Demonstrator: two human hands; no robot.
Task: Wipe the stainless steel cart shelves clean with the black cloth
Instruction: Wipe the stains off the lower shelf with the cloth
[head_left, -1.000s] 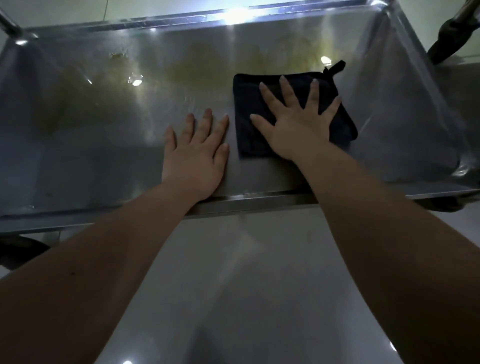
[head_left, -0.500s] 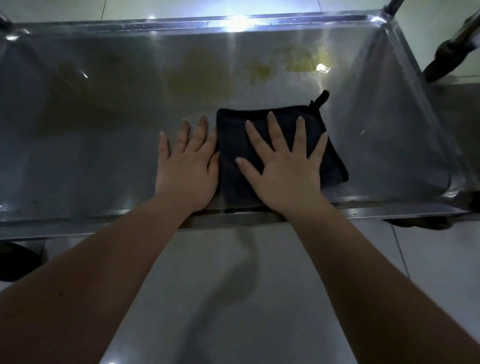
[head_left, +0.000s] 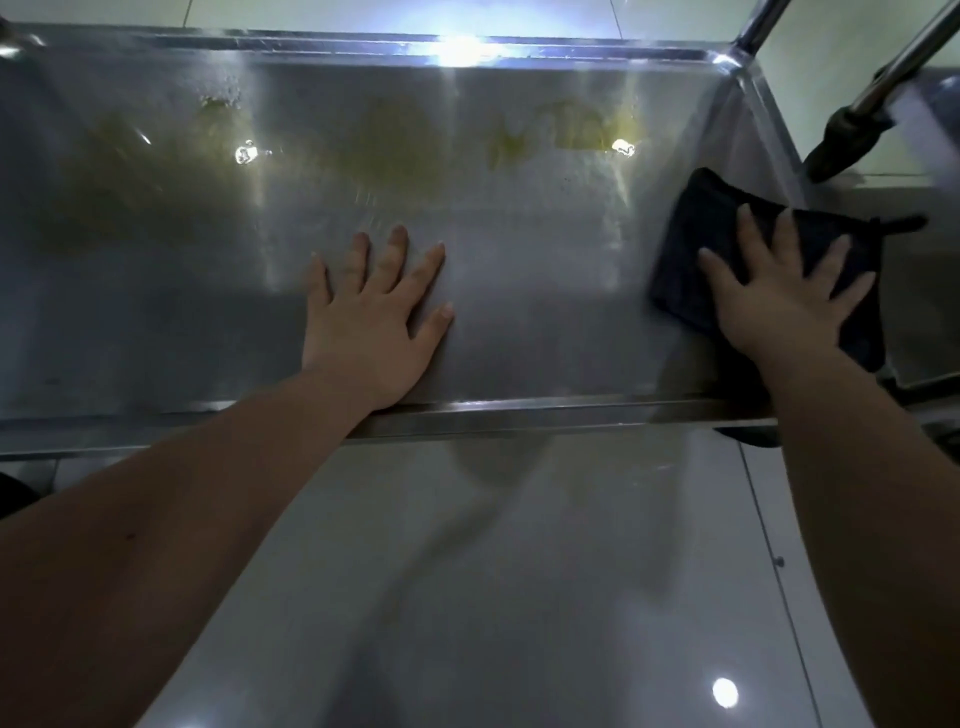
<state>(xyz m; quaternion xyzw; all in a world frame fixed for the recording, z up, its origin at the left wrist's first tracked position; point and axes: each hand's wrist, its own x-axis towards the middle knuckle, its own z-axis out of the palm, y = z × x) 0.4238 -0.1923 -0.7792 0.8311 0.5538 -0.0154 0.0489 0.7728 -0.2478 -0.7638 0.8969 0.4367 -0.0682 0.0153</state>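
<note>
Fingers (head_left: 784, 244) straight and spread, right hand (head_left: 784, 309) presses the black cloth (head_left: 701, 218) on the smeared shelf (head_left: 545, 322), left hand (head_left: 371, 325) lies flat.

From here, the shelf (head_left: 545, 322) lies open between the left hand (head_left: 371, 317), flat by the front rim, and the right hand (head_left: 779, 296) on the cloth (head_left: 711, 208) at the right wall. The far side and left end are open too. A post (head_left: 756, 23) and a slanted bar (head_left: 893, 88) crowd the right corner.
</note>
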